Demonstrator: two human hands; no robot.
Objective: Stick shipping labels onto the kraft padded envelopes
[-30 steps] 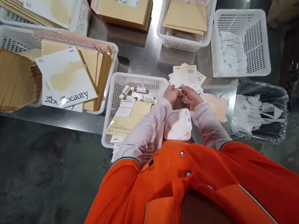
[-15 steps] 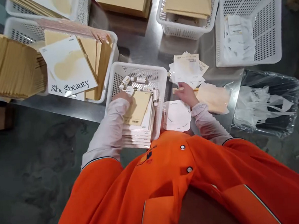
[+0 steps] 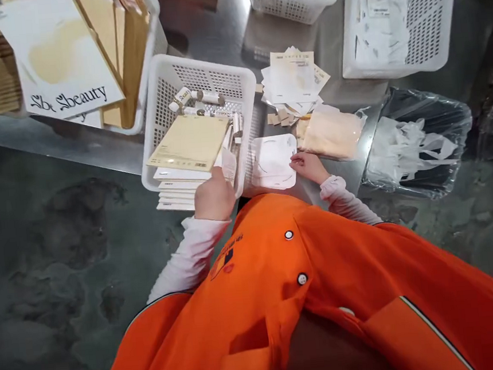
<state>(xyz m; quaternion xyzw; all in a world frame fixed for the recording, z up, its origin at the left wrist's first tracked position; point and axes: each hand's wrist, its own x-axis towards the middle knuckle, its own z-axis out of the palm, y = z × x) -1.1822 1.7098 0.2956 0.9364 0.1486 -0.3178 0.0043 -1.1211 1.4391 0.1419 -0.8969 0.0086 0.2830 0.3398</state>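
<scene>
A yellow flat box with a barcode lies on a stack of white flat boxes in a white perforated basket. At its near right corner is my left hand, closed, with fingertips at the corner; the other fingers are hidden. Small printed rolls lie behind the boxes. To the right of the basket rests a pile of white rounded-square cards with curved slits. My right hand pinches the right edge of the top card.
Beyond the cards lie printed leaflets, small brown pieces and a peach-coloured packet. A plastic-lined bin with white bags stands right. Baskets hold white labels and brown envelopes behind a printed white box.
My left hand has moved from the yellow box's left side to its near right corner, and the box has turned. My right hand has come from the small brown pieces to the white cards.
</scene>
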